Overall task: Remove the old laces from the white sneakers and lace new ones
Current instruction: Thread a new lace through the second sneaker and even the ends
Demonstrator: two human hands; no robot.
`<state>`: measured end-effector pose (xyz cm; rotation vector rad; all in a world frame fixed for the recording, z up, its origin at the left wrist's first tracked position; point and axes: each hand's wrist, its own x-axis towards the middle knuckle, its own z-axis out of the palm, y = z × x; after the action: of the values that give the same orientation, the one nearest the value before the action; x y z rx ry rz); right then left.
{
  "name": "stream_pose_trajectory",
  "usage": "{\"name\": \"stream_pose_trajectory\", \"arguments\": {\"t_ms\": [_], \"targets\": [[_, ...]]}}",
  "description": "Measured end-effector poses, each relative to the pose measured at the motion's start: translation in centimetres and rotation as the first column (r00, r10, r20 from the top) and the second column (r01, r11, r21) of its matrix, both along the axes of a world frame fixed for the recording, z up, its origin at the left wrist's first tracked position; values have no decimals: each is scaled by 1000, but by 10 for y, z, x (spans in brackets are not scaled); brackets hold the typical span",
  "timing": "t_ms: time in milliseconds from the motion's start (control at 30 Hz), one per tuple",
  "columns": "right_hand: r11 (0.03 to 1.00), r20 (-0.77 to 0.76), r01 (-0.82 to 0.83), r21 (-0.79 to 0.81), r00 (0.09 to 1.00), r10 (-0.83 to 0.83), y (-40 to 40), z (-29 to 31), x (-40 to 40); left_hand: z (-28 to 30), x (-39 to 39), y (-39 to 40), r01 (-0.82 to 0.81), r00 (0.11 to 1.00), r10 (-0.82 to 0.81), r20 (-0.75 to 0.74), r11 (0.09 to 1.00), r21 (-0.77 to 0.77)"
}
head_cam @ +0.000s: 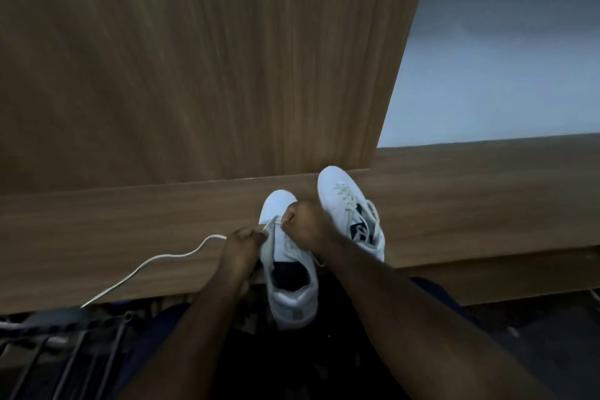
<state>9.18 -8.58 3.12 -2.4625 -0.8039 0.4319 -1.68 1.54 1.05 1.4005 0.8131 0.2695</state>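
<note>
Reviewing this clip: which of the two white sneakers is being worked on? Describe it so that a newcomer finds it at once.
On the brown wooden ledge below the tall wood panel, two white sneakers lie side by side. The worked one is the nearer white sneaker, heel overhanging the ledge's edge, with the left hand and right hand pinching a white lace. The farther laced sneaker lies untouched.

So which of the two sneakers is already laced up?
The far sneaker, on the right and untouched, shows crossed laces up its front. The near sneaker, between both hands, has only one lace at its lowest eyelets.
</note>
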Motion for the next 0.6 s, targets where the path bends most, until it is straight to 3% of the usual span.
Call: {"name": "stream_pose_trajectory", "arguments": {"t_ms": [100, 300, 600], "targets": [[995, 31, 32, 90, 999, -35, 2, -9, 6, -1, -2, 2, -19, 1000, 16, -17, 987, -162], [995, 69, -54, 83, 996, 48, -1, -9, 4, -3, -1, 5, -33, 999, 35, 1, 958, -286], [986, 168, -165, 21, 973, 159, 2, -12, 6, -3, 1, 3, -54, 998, 56, -2, 955, -291]]}}
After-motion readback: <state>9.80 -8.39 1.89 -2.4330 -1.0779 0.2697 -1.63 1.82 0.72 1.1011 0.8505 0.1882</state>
